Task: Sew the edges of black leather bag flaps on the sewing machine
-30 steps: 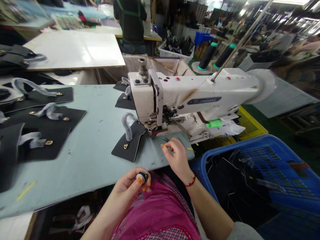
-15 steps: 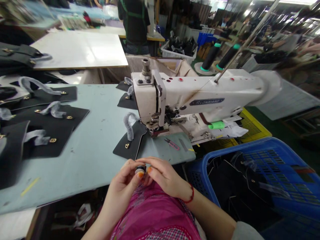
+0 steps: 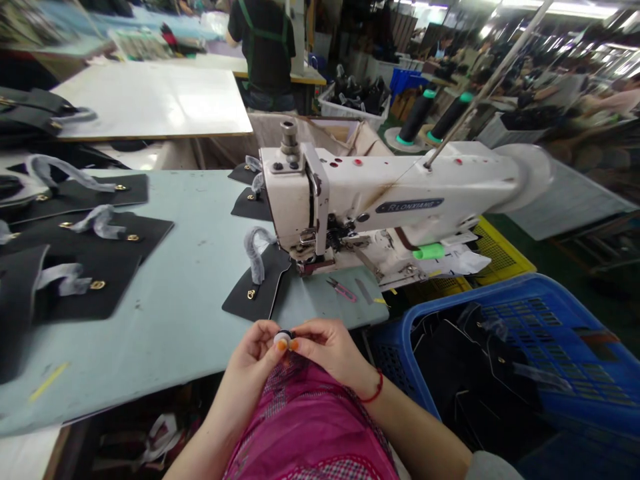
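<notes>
Close above my lap, my left hand (image 3: 256, 350) and my right hand (image 3: 327, 347) pinch a small bobbin (image 3: 281, 339) between their fingertips. Its pale round face is turned up, and a dark band, apparently black thread, shows at its edge. Beyond my hands, a black panel (image 3: 247, 303) with a plastic-wrapped handle (image 3: 256, 250) and gold fitting lies partly beside the needle area of the white sewing machine (image 3: 395, 180). Pink thread snips (image 3: 343, 290) rest on the table to the right of the panel.
Several black panels with wrapped handles (image 3: 105, 257) lie on the left of the pale table (image 3: 185, 300). At my right stands a blue basket (image 3: 545, 293) holding black pieces. Two black thread cones (image 3: 417, 117) stand behind the machine. A person (image 3: 265, 47) stands at the far table.
My fingers have shifted around the bobbin, so its pale face shows more. The right hand's fingers have drawn in from across the top to a pinch at its side.
</notes>
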Action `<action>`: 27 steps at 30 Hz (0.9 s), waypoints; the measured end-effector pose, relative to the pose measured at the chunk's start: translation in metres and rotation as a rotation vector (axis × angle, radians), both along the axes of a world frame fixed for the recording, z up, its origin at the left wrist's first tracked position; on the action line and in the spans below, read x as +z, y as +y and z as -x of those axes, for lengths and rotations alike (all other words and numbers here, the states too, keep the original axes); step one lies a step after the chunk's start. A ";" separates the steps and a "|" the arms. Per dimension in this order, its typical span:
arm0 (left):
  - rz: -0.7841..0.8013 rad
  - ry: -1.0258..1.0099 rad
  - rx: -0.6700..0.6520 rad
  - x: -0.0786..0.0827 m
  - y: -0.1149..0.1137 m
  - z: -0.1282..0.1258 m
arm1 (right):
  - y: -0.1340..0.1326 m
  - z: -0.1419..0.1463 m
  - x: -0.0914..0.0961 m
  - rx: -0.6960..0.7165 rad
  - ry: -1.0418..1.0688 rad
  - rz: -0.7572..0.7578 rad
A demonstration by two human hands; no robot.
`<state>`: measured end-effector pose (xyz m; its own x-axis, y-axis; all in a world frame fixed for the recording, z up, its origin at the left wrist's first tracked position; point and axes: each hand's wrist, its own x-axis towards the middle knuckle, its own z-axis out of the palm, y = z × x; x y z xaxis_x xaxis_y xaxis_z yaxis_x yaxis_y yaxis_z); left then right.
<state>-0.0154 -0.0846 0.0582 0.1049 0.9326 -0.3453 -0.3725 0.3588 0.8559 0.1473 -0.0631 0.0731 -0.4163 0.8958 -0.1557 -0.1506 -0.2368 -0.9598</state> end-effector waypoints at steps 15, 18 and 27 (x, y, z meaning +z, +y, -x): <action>0.295 -0.025 0.113 -0.036 -0.014 -0.009 | 0.136 -0.043 -0.005 0.035 -1.373 -1.085; 0.320 -0.034 0.161 -0.041 -0.017 -0.002 | 0.141 -0.037 0.001 0.144 -1.382 -1.140; 0.356 -0.094 0.166 -0.051 -0.015 0.004 | 0.137 -0.038 0.014 0.150 -1.462 -0.976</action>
